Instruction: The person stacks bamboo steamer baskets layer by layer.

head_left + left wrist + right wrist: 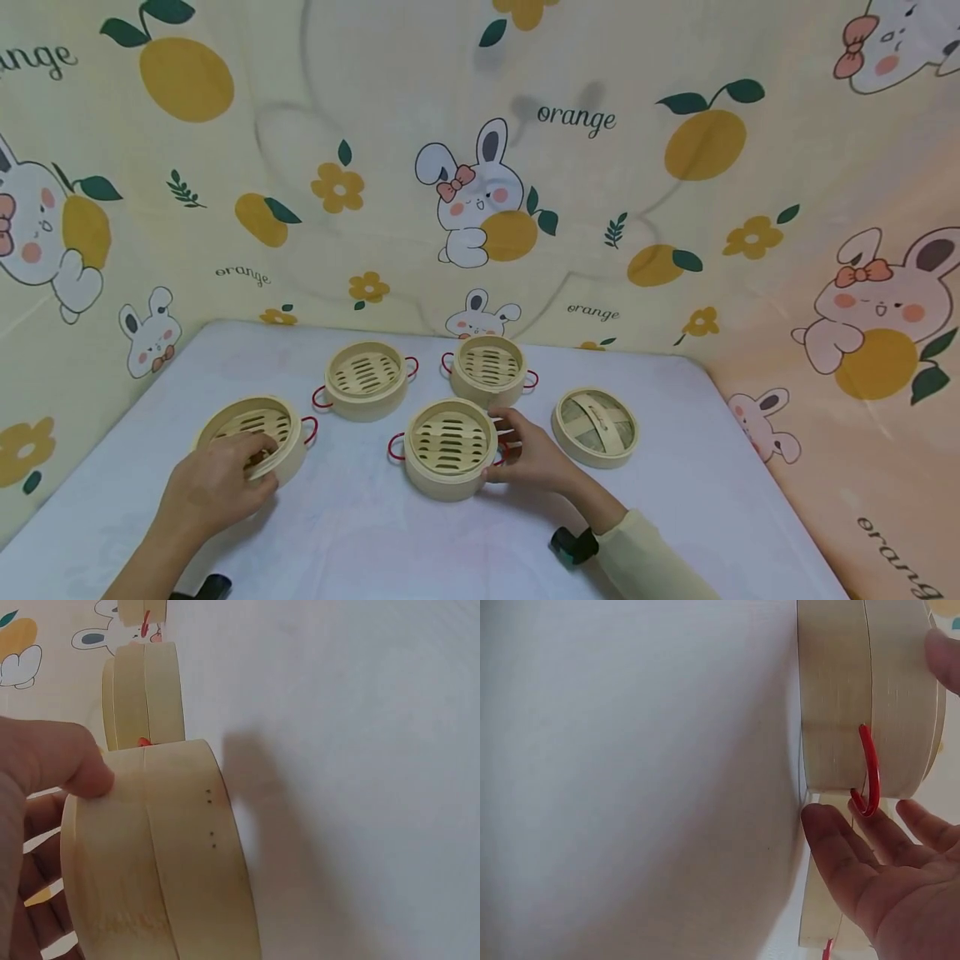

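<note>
A black device point(574, 547) sits at the right wrist, behind those fingers, where a pale sleeve point(651, 557) ends; a similar dark device point(214, 587) lies below the left wrist. The left hand point(217, 487) pinches the near side of a round bamboo steamer basket point(294, 457), its thumb against the outer wall and its fingers reaching over the rim toward the slotted floor. A red loop handle point(311, 430) juts out on the far right of those fingers.

The right hand point(531, 450) has its fingers spread apart around the right side of the middle bamboo steamer basket point(446, 487); its other red handle point(871, 772) lies between thumb and fingers. I cannot tell whether the fingertips touch it.

Right of the right hand's knuckles lies a round bamboo lid point(606, 423) with a flat band across its top. Just beyond the right fingertips stands the back right steamer basket point(489, 395), and ahead of the left fingers, toward the right, the back left steamer basket point(367, 408). All rest on a white-covered table point(367, 554). Farthest from both hands hangs a rabbit-and-orange printed backdrop point(420, 75).
</note>
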Motion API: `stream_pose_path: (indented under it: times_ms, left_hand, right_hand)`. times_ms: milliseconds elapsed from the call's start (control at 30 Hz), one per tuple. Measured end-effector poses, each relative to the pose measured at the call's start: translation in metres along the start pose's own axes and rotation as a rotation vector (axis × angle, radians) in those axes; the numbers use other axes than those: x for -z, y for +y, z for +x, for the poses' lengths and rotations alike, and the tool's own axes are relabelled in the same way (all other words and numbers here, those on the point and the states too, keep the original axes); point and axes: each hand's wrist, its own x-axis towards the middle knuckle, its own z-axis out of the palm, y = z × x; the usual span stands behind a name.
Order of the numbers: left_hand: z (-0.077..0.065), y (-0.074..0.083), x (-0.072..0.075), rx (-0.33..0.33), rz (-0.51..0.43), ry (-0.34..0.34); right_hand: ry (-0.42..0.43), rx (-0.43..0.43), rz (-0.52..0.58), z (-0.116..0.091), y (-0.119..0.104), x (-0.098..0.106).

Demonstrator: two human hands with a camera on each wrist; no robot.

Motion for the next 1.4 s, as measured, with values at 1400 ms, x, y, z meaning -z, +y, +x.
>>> stream_pose_path:
  times_ms: [1400]
  left_hand:
    - [-0.002, 0.012, 0.000, -0.091, -0.084, 0.274]
  right_hand:
    - [-0.024, -0.038, 0.033, 0.001, 0.002, 0.003]
